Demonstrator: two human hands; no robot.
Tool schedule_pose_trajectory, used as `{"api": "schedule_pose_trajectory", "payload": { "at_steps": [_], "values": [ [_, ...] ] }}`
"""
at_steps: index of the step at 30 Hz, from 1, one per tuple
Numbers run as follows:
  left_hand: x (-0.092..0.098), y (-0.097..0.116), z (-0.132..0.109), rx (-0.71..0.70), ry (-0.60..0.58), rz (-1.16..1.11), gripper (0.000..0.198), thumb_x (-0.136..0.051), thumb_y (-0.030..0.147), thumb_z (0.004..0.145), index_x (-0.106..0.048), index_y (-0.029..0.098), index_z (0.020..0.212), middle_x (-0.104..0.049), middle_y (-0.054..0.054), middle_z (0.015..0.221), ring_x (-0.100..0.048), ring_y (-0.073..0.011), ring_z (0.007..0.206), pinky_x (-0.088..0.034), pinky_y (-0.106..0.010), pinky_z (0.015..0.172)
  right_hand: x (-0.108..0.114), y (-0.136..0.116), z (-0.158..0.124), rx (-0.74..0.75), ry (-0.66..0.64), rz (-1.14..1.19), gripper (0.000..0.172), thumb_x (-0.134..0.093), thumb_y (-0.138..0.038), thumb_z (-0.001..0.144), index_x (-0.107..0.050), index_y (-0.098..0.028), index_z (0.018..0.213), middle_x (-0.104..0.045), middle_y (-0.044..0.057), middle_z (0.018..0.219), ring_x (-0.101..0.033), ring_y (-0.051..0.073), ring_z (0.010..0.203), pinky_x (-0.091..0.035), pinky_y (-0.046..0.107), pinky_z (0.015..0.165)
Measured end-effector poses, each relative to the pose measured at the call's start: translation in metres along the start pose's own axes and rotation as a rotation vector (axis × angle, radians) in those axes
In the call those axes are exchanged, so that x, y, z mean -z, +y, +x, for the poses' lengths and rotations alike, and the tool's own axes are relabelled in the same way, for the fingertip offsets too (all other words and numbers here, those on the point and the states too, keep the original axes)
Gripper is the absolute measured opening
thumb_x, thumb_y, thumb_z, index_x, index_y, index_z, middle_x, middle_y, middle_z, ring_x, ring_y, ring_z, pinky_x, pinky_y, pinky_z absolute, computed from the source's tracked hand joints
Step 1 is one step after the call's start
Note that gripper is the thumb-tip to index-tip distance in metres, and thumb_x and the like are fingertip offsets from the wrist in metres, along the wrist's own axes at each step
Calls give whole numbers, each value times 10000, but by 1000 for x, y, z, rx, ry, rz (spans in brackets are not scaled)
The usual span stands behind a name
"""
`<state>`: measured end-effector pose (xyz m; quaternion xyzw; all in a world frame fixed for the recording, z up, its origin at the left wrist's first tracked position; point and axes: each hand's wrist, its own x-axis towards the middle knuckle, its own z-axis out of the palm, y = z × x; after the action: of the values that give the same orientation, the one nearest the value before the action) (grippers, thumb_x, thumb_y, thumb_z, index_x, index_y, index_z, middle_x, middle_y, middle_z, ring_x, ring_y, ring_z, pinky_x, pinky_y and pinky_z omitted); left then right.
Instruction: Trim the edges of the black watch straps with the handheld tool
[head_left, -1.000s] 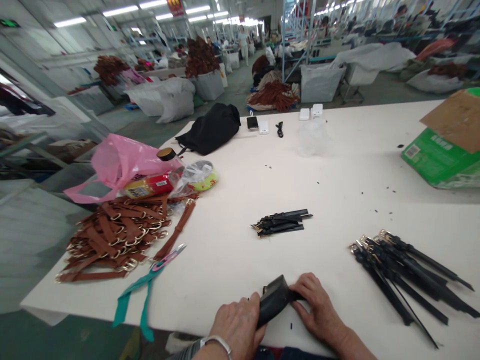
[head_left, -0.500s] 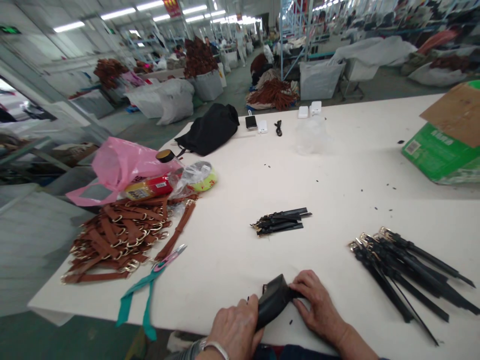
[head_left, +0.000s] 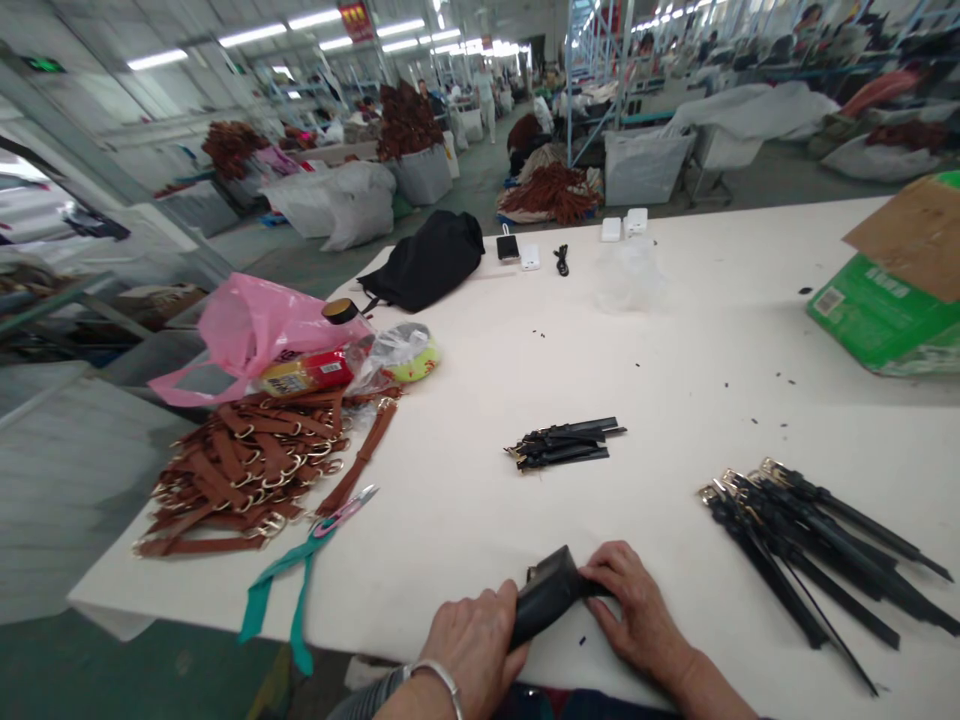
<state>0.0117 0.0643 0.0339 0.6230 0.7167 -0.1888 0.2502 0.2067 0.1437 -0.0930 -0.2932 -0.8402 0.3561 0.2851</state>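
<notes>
My left hand (head_left: 476, 635), with a bangle on its wrist, is wrapped around a smooth black hand tool (head_left: 546, 595) shaped somewhat like a stapler; its exact kind is unclear. At the tool's right side, my right hand (head_left: 634, 610) pinches a short black strap (head_left: 598, 587), mostly hidden by fingers and tool. A small dark scrap (head_left: 582, 641) lies just below. Beyond my hands rests a small bundle of black buckled straps (head_left: 566, 443). On the right a larger pile of black straps (head_left: 817, 545) is fanned out, gold buckles toward the far left.
Brown buckled straps (head_left: 240, 470) are heaped at left, beside scissors (head_left: 345, 512) tied with green cloth. A pink bag (head_left: 255, 325), a black bag (head_left: 431, 262) and a green box (head_left: 885, 310) stand around the white table (head_left: 450, 400). Tiny dark scraps dot the surface.
The view has shifted slightly, so the table things appear a little further right. Both hands keep their hold, with the tool and strap nearly unmoved.
</notes>
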Motion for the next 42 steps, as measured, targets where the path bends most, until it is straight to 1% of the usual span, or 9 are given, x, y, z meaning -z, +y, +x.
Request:
{"api": "schedule_pose_trajectory", "payload": {
  "at_steps": [6,9,15,18,23,28,34,38,42],
  "values": [
    [5,-25,-15,46,-19,48,361,-382,347,787,-427,232,1126,-606,-69,935,-573,-269,844,-426,-428,730,2,-4,2,2,9,-18,281,-517,-143,716,-539,-210,988,-529,66,895,-460,221,888,-425,412,752],
    [4,-18,-18,40,-32,43,360,-407,310,766,-436,236,1117,-600,-66,931,-578,-263,824,-428,-417,716,1,-4,2,-10,-2,-18,259,-510,-143,721,-540,-207,970,-526,66,894,-458,222,892,-422,419,761],
    [2,2,1,11,23,-11,302,-423,330,748,-460,219,1026,-612,-61,886,-585,-262,812,-435,-392,699,0,-3,1,-28,-9,-15,248,-519,-143,711,-532,-201,952,-517,68,897,-462,223,889,-429,420,762],
    [7,-13,2,44,56,-38,291,-396,386,769,-464,222,1000,-629,-55,869,-586,-255,822,-436,-371,693,2,-6,1,-53,-28,-37,266,-532,-138,701,-525,-203,959,-516,65,910,-452,225,907,-420,421,779],
    [6,-41,-15,123,67,-53,333,-376,426,781,-460,242,1046,-638,-48,874,-584,-244,837,-425,-365,709,4,-12,3,-45,-31,-60,211,-541,-203,732,-530,-204,943,-524,63,902,-450,224,904,-411,419,777],
    [-8,-36,-24,97,-34,-64,350,-389,395,765,-471,227,1061,-632,-61,924,-574,-257,869,-418,-381,744,1,-11,6,-30,8,-61,145,-511,-199,759,-543,-205,900,-538,60,860,-463,214,869,-417,392,734],
    [-17,-28,-9,105,44,-128,348,-392,445,765,-478,252,1041,-633,-49,885,-579,-235,841,-421,-344,720,-2,-11,6,-63,-5,-105,147,-508,-189,746,-537,-213,888,-536,53,863,-462,220,870,-411,398,737],
    [-16,-39,-4,153,102,-150,329,-389,465,770,-503,248,990,-631,-48,833,-585,-208,778,-413,-307,671,-3,-12,5,-41,4,-132,159,-509,-188,741,-540,-218,894,-540,55,860,-468,224,868,-417,400,735],
    [-16,-55,-15,196,95,-126,337,-393,464,770,-503,245,1001,-632,-48,820,-586,-205,776,-405,-296,664,-4,-11,4,-44,20,-134,184,-507,-184,746,-548,-221,922,-543,59,870,-471,225,876,-423,402,737]
  ]
}}
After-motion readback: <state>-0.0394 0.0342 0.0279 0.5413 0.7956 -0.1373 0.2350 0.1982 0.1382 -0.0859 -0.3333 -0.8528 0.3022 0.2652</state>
